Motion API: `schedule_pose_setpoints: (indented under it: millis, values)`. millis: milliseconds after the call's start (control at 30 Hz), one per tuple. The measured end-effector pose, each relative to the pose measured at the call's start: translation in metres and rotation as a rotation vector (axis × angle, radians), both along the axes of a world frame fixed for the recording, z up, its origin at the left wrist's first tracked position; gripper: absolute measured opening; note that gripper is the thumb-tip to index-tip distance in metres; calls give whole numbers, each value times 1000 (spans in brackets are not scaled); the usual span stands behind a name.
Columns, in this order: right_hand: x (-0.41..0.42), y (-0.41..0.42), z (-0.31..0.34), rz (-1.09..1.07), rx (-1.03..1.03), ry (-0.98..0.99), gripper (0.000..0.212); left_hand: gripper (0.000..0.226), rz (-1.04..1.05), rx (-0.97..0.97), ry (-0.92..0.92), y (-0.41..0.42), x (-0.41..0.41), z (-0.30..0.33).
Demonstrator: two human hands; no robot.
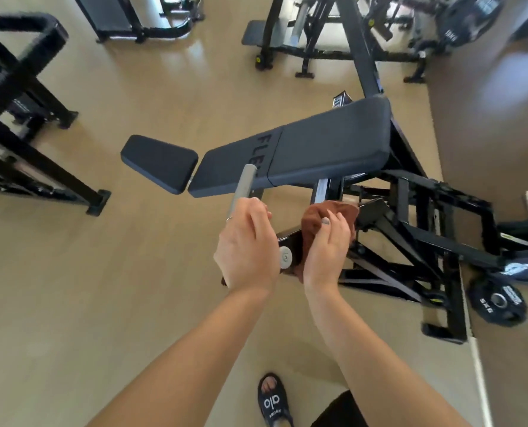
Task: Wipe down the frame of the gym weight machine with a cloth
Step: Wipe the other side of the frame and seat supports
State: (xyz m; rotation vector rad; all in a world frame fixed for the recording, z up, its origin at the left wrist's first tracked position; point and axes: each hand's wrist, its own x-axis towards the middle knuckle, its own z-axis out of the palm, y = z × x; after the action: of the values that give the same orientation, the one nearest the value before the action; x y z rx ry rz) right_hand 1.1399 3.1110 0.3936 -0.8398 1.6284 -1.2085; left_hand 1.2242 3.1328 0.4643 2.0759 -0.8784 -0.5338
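Left hand (245, 248) has its grip around the grey steel bar (242, 192) and steadies the arm, while the right hand (325, 251) grips a brown cloth (324, 211) bunched over the black frame (290, 241) just below the padded seat. I'd say wrap it round the square tube and pull along in long strokes. Glossy paint, soft terry, matte vinyl pad (302, 149).

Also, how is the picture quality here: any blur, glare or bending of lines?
Head view: strong wide-angle bending toward the edges; the racks at far left are smeared by blur; window glare lies on the floor; the hands, left and right, and the cloth are fairly sharp.
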Motion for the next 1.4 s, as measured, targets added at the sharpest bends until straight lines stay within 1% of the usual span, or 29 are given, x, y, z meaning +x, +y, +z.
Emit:
schedule_pose_setpoints:
  millis: [67,133,167,233,267,300,400,467,567,667,700,833,900,967,1100,1200,1267,1333,1367,1400]
  values:
    - [22,20,15,-47,43,-108,25,33,-18,3,-3,0,1,0]
    - [40,38,15,-92,74,-226,21,34,-37,-8,-17,1,1,1]
    - [46,42,11,-127,96,-288,27,34,-43,-12,-22,2,1,2]
    - [49,41,-2,-181,155,-419,49,33,-51,-12,-27,2,1,2]
    - [48,38,-6,-196,175,-455,54,33,-52,-11,-28,2,1,2]
    - [48,35,-5,-203,193,-471,55,32,-53,-12,-27,1,2,1]
    - [40,21,-3,-259,237,-523,48,32,-45,-20,-19,2,1,0]
    - [27,3,-4,-315,262,-484,42,33,-46,-15,-26,1,0,0]
    - [5,-25,-15,-367,355,-414,38,33,-38,5,-41,0,-1,1]
    - [14,-20,-11,-386,373,-396,36,34,-40,14,-57,2,-1,3]
    - [21,-9,-1,-383,344,-429,34,33,-40,12,-59,2,-1,3]
    - [52,40,27,-382,261,-703,29,33,-44,-1,-60,1,0,1]
    - [53,41,26,-380,260,-733,29,33,-44,2,-54,2,0,0]
    - [42,25,16,-378,284,-667,32,33,-38,9,-50,1,0,-1]
    - [3,-24,-7,-400,362,-423,32,33,-29,14,-50,1,-1,0]
    - [-15,-47,-17,-300,419,-221,36,33,-24,14,-49,1,-1,1]
    - [-12,-39,-8,-179,329,-37,37,33,-27,9,-45,1,0,-1]
    - [2,-17,7,-14,139,106,31,34,-26,-9,-42,1,0,0]
    - [11,-4,13,66,52,141,27,34,-25,-19,-47,1,0,0]
    - [18,10,18,138,-25,129,23,34,-28,-21,-56,2,0,1]
